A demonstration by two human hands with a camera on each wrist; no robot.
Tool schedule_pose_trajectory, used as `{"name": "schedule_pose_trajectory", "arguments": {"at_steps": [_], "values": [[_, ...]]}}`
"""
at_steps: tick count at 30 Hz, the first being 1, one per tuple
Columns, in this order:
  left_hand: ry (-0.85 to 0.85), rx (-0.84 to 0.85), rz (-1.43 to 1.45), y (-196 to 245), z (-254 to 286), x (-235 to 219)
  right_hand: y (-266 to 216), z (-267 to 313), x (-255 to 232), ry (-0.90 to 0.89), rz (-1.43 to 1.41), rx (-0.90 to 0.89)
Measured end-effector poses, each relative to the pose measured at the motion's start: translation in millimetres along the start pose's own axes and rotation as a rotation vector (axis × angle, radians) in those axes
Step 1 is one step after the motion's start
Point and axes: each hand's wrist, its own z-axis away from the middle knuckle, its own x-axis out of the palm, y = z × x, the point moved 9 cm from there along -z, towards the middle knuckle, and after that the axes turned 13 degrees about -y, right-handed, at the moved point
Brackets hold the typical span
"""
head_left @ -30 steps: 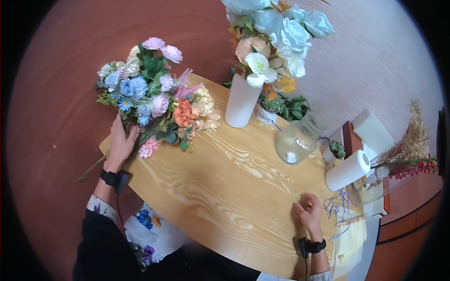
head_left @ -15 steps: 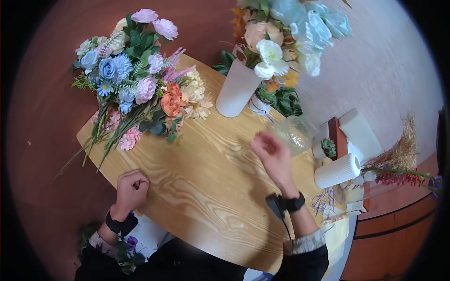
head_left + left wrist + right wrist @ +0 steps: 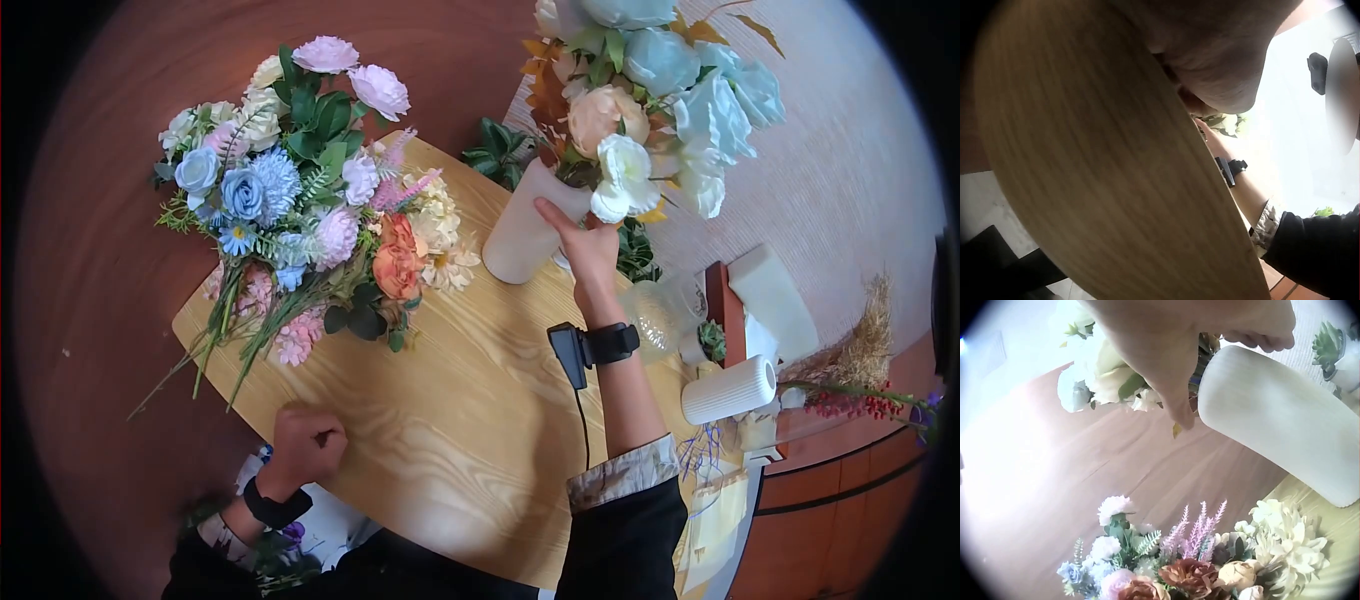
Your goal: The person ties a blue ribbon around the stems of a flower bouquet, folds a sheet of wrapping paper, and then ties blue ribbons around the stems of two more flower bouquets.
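My right hand (image 3: 585,250) reaches to the mouth of a tall white vase (image 3: 520,235). Its thumb (image 3: 1180,409) lies straight beside the rim, with the fingers apart from it across the mouth. Flower stems show between thumb and fingers in the right wrist view. Above the vase spreads a bouquet of pale blue, peach and white flowers (image 3: 625,170), which hides some fingertips in the head view. At the table's near left edge, my left hand (image 3: 305,445) idles with loosely curled fingers and holds nothing. A large mixed bouquet (image 3: 270,190) lies beyond it on the wooden table (image 3: 440,400), stems toward me.
Right of the vase stand a clear glass vase (image 3: 660,320) and a small potted succulent (image 3: 711,340). A ribbed white vase (image 3: 730,390) lies tilted by tangled blue string (image 3: 705,450). Dried grass (image 3: 862,325) and red berries are at the far right.
My left hand let go of the mixed bouquet's stems and drew back to the near table edge. My right hand rose from the table's right side and moved forward to the tall vase.
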Motion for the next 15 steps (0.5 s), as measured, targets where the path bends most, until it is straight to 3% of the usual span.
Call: {"name": "schedule_pose_trajectory", "arguments": {"at_steps": [2, 4, 6, 12, 15], "values": [[0.003, -0.005, 0.014, -2, 0, -1, -1, -5, -3, 0.032, -0.061, -0.011], [0.025, -0.006, 0.033, -2, 2, -2, 13, -10, -9, 0.038, -0.049, 0.145], [0.037, -0.040, 0.022, -6, 5, -3, -4, -16, -5, -0.017, -0.172, -0.073], [-0.003, -0.091, 0.074, -10, 5, 0, -13, -25, -10, 0.078, -0.244, -0.193], [-0.019, -0.101, 0.075, -11, 5, 0, -22, -28, -13, 0.108, -0.089, -0.202]]}}
